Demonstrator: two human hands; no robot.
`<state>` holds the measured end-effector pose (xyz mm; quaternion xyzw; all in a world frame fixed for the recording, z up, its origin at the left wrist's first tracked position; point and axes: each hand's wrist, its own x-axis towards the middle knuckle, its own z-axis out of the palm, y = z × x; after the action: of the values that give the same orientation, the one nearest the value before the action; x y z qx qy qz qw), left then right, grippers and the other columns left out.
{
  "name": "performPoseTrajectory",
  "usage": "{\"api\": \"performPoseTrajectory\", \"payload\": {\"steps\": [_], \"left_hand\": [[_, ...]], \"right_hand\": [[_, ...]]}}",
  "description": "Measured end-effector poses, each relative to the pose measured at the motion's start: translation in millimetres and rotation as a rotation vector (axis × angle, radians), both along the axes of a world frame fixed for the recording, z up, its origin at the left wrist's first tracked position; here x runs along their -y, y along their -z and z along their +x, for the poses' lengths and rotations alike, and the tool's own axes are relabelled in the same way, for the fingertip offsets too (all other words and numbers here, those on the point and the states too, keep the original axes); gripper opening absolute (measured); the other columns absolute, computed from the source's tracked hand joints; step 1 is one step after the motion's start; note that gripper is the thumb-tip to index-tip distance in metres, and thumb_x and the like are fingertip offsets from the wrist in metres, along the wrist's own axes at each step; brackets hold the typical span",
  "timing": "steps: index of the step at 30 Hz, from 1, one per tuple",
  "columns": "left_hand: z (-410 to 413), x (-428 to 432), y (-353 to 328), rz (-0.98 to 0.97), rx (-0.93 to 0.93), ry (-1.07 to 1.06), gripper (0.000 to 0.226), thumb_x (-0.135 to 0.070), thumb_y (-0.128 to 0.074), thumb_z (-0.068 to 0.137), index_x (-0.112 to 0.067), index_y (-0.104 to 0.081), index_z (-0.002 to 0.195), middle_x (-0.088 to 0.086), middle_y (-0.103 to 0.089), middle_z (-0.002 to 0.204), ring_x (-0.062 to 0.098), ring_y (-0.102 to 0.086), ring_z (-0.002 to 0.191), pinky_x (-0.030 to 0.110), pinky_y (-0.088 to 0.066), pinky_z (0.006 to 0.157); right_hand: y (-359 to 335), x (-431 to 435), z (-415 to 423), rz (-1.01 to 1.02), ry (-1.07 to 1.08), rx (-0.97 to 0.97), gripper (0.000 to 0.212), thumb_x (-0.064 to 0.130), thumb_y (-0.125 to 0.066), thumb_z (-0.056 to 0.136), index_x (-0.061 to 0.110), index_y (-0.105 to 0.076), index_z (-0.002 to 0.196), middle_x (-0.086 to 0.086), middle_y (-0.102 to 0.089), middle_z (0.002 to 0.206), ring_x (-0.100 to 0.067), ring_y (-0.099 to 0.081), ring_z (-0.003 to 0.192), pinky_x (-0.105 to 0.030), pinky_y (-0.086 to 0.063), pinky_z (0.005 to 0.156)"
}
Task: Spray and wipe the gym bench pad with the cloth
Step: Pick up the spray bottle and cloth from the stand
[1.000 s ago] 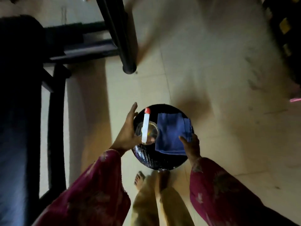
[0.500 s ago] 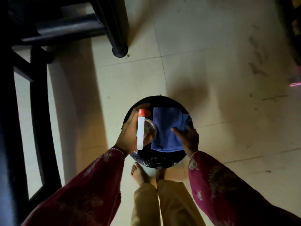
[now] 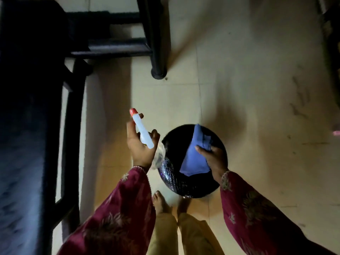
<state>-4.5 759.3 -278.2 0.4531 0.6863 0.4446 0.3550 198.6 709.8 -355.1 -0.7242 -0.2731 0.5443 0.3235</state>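
The left hand [image 3: 141, 147] has its fingers curled round the neck of the spray bottle [image 3: 143, 132], red nozzle pointing up and away from the person, the clear body hanging below the palm. The right hand [image 3: 214, 157] pinches the blue cloth [image 3: 194, 155] between thumb and curled fingers. The cloth's lower end droops over the round black surface [image 3: 200, 188] beneath that hand, and whether it is fully clear of it cannot be told. Both tools look gathered, so the spraying step seems about to start. The bench pad [image 3: 27, 126], dark and well off to the left of the left hand, shows no wet patch that can be made out. The next move probably calls for turning left, aiming the nozzle at the pad and squeezing, with the cloth ready to follow. The bench frame [image 3: 72, 126] stands between the left hand and the pad.
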Motion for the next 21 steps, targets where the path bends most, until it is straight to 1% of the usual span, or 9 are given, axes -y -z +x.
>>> {"api": "performPoseTrajectory", "payload": {"steps": [1,5,7,9,12,13,16,19,21], "left_hand": [[-9.3,15.0,-2.5,-0.005,0.019,-0.035,0.059,-0.019,-0.059,0.073,-0.007,-0.043,0.129,0.028,-0.056,0.11,0.041,-0.056,0.089,0.02,-0.048,0.077],[-68.5,16.2,-31.3,-0.016,0.049,-0.221,0.058,-0.025,-0.064,0.074,-0.014,-0.046,0.128,0.008,-0.058,0.115,0.039,-0.057,0.098,0.043,-0.048,0.086],[-105.0,16.4,-46.8,0.016,0.061,-0.309,0.054,-0.029,-0.066,0.073,-0.023,-0.047,0.123,0.0,-0.059,0.108,0.03,-0.059,0.093,0.038,-0.048,0.083],[-136.8,26.0,-58.9,0.026,0.091,-0.375,0.053,-0.034,-0.067,0.072,-0.025,-0.047,0.121,-0.008,-0.058,0.106,0.016,-0.059,0.092,0.025,-0.047,0.081],[-202.4,38.5,-62.5,0.014,0.136,-0.525,0.067,-0.046,-0.065,0.068,-0.008,-0.051,0.122,-0.001,-0.06,0.107,0.024,-0.06,0.097,0.018,-0.046,0.08],[-220.8,43.5,-61.1,0.0,0.147,-0.563,0.07,-0.047,-0.064,0.068,-0.008,-0.051,0.123,0.0,-0.06,0.107,0.021,-0.059,0.099,0.016,-0.046,0.08],[-286.9,54.7,-51.6,0.004,0.078,-0.662,0.071,-0.047,-0.063,0.068,-0.016,-0.046,0.13,-0.006,-0.058,0.107,0.002,-0.056,0.099,0.006,-0.04,0.08],[-344.2,61.7,-28.8,-0.054,0.108,-0.759,0.055,-0.03,-0.066,0.07,-0.011,-0.053,0.12,-0.002,-0.06,0.109,0.015,-0.057,0.099,0.011,-0.043,0.081],[-376.5,62.2,-16.8,-0.074,0.122,-0.824,0.049,-0.028,-0.066,0.071,-0.016,-0.053,0.116,-0.005,-0.06,0.107,0.023,-0.059,0.095,0.026,-0.048,0.083]], "right_hand": [[-12.7,-6.7,-13.7,0.019,-0.046,-0.002,0.007,0.01,-0.067,0.083,0.008,-0.066,0.089,-0.006,-0.067,0.088,-0.017,-0.061,0.083,-0.017,-0.047,0.075],[-46.4,-33.7,-77.2,0.058,-0.216,0.029,0.019,0.017,-0.068,0.082,-0.002,-0.066,0.085,-0.015,-0.069,0.083,-0.024,-0.064,0.076,-0.033,-0.048,0.074],[-54.4,-47.4,-121.0,0.038,-0.295,0.024,0.024,0.019,-0.07,0.081,-0.003,-0.064,0.075,-0.019,-0.066,0.072,-0.025,-0.061,0.068,-0.035,-0.046,0.067],[-60.6,-60.2,-167.5,0.003,-0.353,-0.015,0.024,0.018,-0.073,0.079,-0.001,-0.061,0.07,-0.015,-0.06,0.065,-0.023,-0.055,0.067,-0.035,-0.04,0.064],[-69.8,-80.7,-252.5,-0.005,-0.5,-0.036,0.03,0.015,-0.073,0.078,0.008,-0.05,0.06,0.0,-0.042,0.051,-0.015,-0.04,0.056,-0.029,-0.029,0.058],[-72.9,-85.6,-277.4,0.005,-0.555,-0.033,0.033,0.015,-0.073,0.078,0.01,-0.047,0.058,0.005,-0.039,0.047,-0.012,-0.037,0.052,-0.028,-0.028,0.055],[-65.2,-104.7,-365.6,0.052,-0.673,-0.023,0.03,0.014,-0.074,0.077,0.007,-0.051,0.058,0.002,-0.044,0.054,-0.006,-0.04,0.055,-0.025,-0.033,0.054],[-53.8,-120.7,-445.0,0.101,-0.821,-0.009,0.028,0.012,-0.072,0.078,-0.002,-0.053,0.064,-0.005,-0.049,0.059,-0.011,-0.046,0.064,-0.014,-0.032,0.049],[-45.9,-129.5,-494.5,0.099,-0.903,-0.011,0.027,0.009,-0.071,0.079,-0.009,-0.053,0.068,-0.012,-0.053,0.062,-0.014,-0.045,0.067,-0.019,-0.036,0.054]]}}
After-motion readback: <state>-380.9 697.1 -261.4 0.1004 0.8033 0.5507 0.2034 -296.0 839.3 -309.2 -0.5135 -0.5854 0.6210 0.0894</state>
